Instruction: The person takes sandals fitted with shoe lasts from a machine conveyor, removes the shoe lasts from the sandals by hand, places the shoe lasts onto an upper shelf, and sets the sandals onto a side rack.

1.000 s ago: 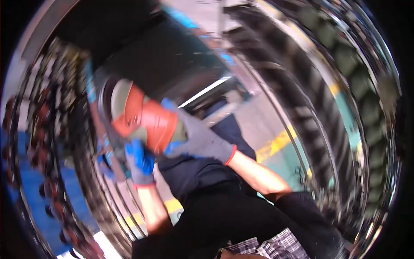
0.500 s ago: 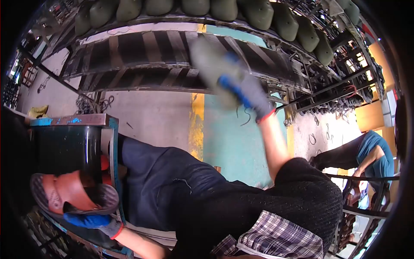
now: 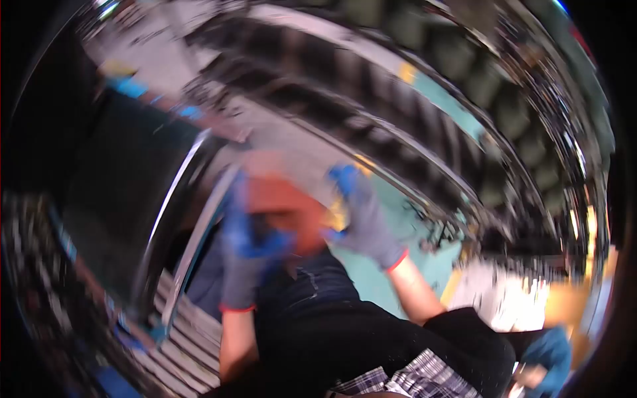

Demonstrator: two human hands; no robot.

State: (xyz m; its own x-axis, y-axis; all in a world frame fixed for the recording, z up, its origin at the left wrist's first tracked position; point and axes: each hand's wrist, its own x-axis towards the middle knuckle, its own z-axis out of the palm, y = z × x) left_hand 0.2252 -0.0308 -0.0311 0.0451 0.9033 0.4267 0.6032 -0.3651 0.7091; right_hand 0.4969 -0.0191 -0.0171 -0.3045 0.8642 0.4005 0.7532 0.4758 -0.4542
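Observation:
A reddish-brown sandal [image 3: 298,212], smeared by motion, is up in front of my body at the middle of the view. My left hand [image 3: 242,245], in a grey glove with blue fingers, grips it from the left side. My right hand [image 3: 361,219], gloved the same way, is just right of the sandal. Its thumb and fingers are apart and nothing shows between them; whether it touches the sandal I cannot tell.
Slanted dark rack shelves [image 3: 318,99] run across the upper view, with blurred green-grey foot forms [image 3: 424,40] on the far side. A dark machine with a metal frame [image 3: 199,232] stands at left. Another person's blue sleeve [image 3: 547,358] shows at lower right.
My left hand has brought the sandal from the lower left to the middle. My right hand has let go of the grey-green foot form and come down beside the sandal. The view has turned.

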